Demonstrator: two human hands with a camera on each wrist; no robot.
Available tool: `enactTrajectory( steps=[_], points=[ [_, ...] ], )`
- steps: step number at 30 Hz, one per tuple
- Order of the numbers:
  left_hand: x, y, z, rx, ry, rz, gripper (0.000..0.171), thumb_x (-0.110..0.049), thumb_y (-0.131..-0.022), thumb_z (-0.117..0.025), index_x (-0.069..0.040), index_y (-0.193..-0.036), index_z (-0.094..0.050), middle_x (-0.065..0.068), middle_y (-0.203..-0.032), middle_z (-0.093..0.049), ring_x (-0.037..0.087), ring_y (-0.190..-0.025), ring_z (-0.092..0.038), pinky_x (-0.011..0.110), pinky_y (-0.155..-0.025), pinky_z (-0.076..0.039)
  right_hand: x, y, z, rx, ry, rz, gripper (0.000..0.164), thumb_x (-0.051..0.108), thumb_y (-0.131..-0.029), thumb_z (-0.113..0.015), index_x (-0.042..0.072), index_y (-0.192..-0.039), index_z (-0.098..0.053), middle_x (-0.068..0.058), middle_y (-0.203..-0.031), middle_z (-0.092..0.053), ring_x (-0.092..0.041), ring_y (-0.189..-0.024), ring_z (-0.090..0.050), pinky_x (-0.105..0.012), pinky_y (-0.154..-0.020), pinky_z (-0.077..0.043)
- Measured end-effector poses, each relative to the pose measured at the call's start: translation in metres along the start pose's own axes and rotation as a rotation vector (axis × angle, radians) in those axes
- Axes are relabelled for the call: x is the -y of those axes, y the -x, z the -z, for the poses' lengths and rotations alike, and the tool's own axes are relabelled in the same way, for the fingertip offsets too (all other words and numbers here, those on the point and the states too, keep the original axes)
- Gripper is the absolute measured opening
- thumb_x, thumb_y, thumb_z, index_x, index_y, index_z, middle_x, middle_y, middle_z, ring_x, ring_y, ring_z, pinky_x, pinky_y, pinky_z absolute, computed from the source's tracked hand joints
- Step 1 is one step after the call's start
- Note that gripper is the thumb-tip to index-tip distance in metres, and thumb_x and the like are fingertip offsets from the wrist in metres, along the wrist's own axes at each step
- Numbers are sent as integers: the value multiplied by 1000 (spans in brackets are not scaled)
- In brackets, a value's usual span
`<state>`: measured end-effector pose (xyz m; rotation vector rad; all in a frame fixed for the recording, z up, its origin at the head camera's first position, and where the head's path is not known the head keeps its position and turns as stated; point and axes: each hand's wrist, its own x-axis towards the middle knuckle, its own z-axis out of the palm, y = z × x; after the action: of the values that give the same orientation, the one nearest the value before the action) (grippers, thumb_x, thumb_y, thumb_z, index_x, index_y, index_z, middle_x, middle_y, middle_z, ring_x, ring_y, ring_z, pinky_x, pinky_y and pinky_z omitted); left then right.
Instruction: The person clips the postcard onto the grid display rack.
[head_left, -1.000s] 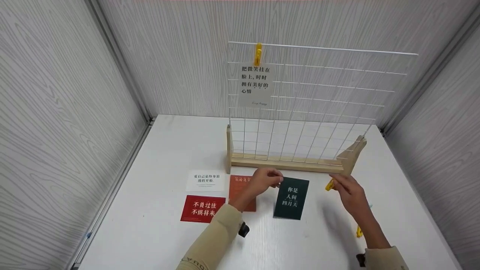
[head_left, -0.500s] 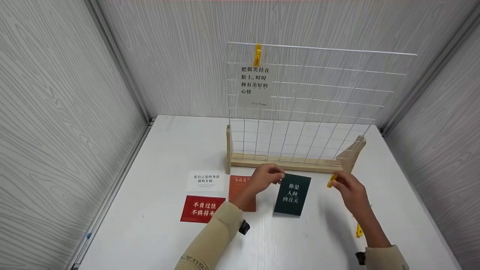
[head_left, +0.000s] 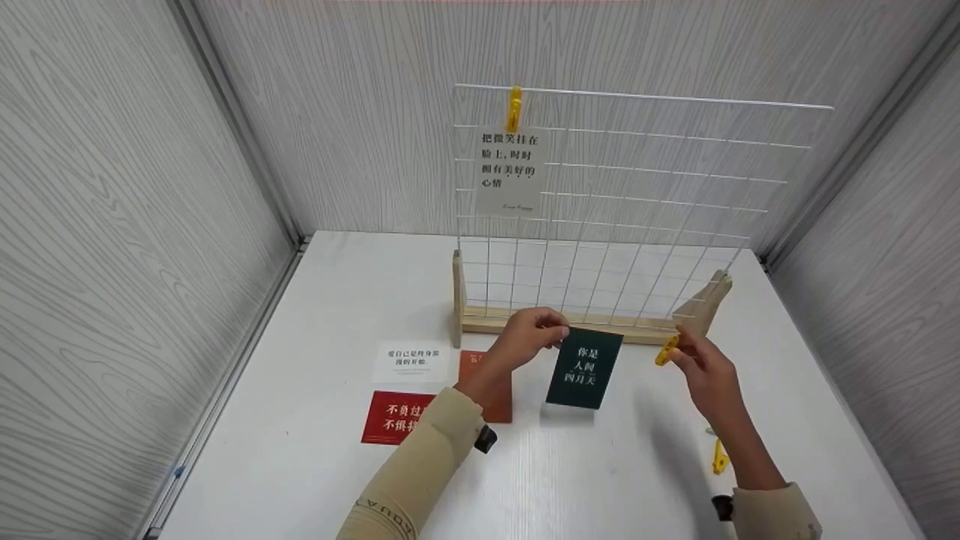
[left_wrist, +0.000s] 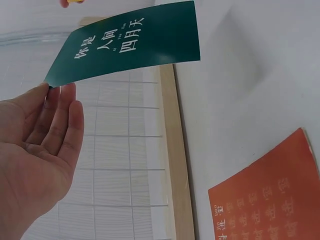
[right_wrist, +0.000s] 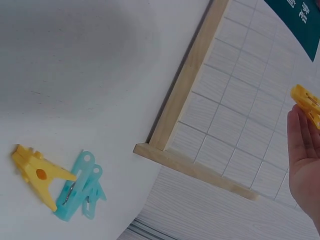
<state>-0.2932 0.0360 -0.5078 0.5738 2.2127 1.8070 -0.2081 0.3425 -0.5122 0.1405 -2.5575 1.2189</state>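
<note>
My left hand pinches a dark green card by its upper left corner. White lettering runs across the card, which hangs raised above the table, as the left wrist view shows. Over to the right, my right hand holds a yellow clothespin between thumb and fingers. Behind both hands stands a white wire grid on a wooden base. A pale grey card hangs from the grid's upper left, under another yellow clothespin at the top bar.
On the table lie a white card, a red card and an orange card, the latter partly behind my left forearm. Near my right forearm lie a yellow clothespin and teal clothespins. Panel walls enclose the table.
My left hand has raised the green card and moved it a little toward the grid. My right hand has risen slightly with the yellow clothespin, which now tilts differently.
</note>
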Motion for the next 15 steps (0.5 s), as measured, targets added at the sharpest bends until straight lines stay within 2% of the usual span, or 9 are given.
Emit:
enactTrajectory(
  steps=[4, 9, 15],
  points=[
    [-8, -3, 4, -7, 14, -8, 10, -17, -99, -66, -15, -105, -72, 1, -97, -68, 20, -89, -66, 37, -86, -58, 5, -2, 3, -11, 0, 18, 38, 15, -103, -58, 4, -139, -57, -17, -121, -64, 6, -102, -55, -2, -84, -45],
    [-19, -9, 9, -18, 21, -38, 8, -17, -99, -66, -17, -103, -73, 1, -98, -68, 27, -94, -67, 45, -91, -57, 11, -4, 8, -6, -28, 46, 35, 13, -101, -60, 5, -135, -59, -14, -124, -62, 9, -104, -55, -3, -85, -46],
    [-33, -15, 13, -23, -21, -95, 9, -18, -100, -65, -17, -103, -73, -1, -97, -69, 23, -91, -69, 30, -84, -58, 22, -9, 13, -20, -19, 121, 34, 9, -99, -63, 10, -133, -62, -11, -123, -63, 10, -104, -56, -6, -79, -48]
  ],
)
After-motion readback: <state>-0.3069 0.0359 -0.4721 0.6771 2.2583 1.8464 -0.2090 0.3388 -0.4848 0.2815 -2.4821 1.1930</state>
